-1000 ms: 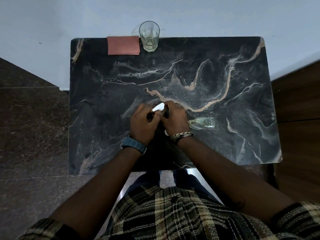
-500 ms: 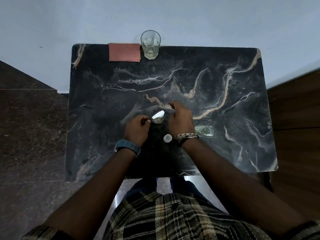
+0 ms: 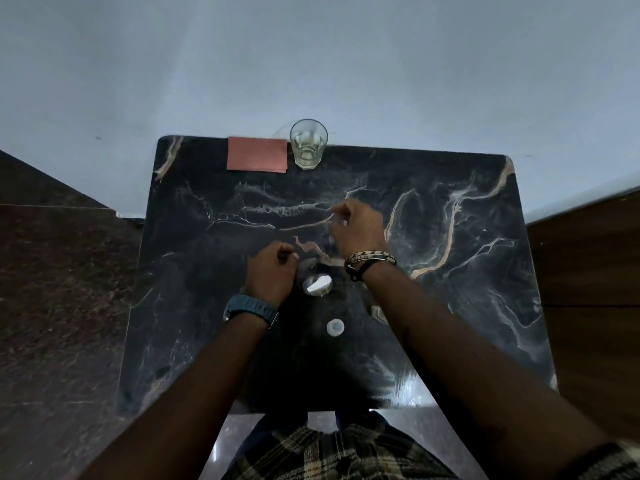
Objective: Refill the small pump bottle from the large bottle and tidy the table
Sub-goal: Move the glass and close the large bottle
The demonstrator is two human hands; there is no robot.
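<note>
Right hand [image 3: 358,225]: curled, raised, fingers pinching something small and pale; what, I cannot tell.
Left hand [image 3: 272,270]: loose fist, apparently empty.
Pump bottle [image 3: 317,285]: between the wrists, pump head on.
Cap [image 3: 335,327]: loose on table [image 3: 450,306].
Progress: likely refilled; cap, cloth [image 3: 257,154], glass [image 3: 308,143] remain untidied.
</note>
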